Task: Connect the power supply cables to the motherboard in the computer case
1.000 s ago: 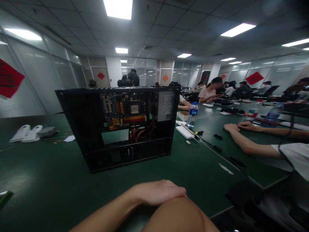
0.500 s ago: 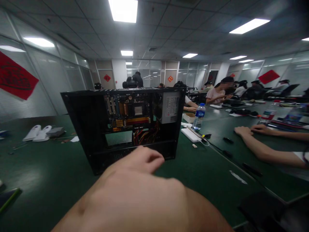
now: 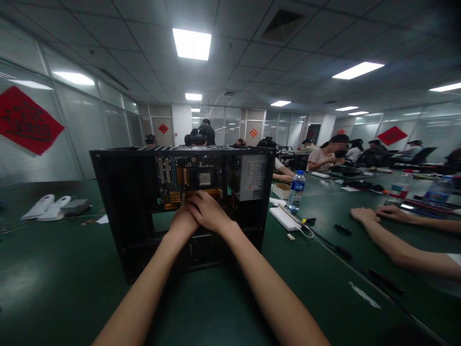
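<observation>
One computer case (image 3: 135, 206), black and open-sided, at twelve o'clock, grey power box (image 3: 251, 178) at its two; right hand (image 3: 209, 210) over left hand (image 3: 182, 222), can't tell their grip.

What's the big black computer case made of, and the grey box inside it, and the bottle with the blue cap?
Computer case: probably painted metal, dark with a slight sheen, judging by its thin, straight panels.

Power supply: likely plain grey metal; its flat side looks dull and has vent slots.

Water bottle: most likely clear, glossy plastic, since it's see-through and shiny.
</observation>
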The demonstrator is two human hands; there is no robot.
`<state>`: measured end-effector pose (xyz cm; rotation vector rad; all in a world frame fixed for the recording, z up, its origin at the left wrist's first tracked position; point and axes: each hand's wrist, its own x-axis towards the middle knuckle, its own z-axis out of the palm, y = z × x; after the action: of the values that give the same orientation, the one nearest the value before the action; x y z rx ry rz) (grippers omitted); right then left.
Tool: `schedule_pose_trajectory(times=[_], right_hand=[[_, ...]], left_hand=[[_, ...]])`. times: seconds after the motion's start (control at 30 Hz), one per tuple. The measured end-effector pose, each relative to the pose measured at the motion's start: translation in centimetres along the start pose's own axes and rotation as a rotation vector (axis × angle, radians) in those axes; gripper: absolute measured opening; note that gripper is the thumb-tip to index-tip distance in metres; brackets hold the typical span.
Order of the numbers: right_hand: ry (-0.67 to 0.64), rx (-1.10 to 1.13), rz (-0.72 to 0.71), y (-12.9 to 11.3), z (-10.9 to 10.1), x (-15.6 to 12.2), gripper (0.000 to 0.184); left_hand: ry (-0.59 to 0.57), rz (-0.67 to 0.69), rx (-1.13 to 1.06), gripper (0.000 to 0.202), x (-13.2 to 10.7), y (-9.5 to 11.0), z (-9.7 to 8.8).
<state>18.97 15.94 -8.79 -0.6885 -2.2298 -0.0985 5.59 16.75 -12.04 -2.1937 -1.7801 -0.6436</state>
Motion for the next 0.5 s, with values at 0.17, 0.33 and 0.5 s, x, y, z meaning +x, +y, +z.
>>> schedule_pose_trajectory(times=[0.17, 0.33, 0.5], right_hand=[[-0.079, -0.033, 0.003, -0.4, 0.0, 0.3, 0.033], [-0.221, -0.042, 0.049, 0.2, 0.7, 0.3, 0.032], [-0.199, 0.087, 0.115, 0.2, 0.6, 0.4, 0.029]], left_hand=[[-0.114, -0.081, -0.03, 0.039, -0.3, 0.3, -0.4], [-0.178, -0.032, -0.045, 0.037, -0.3, 0.6, -1.2], [-0.192, -0.004, -0.057, 0.04, 0.1, 0.7, -1.0]])
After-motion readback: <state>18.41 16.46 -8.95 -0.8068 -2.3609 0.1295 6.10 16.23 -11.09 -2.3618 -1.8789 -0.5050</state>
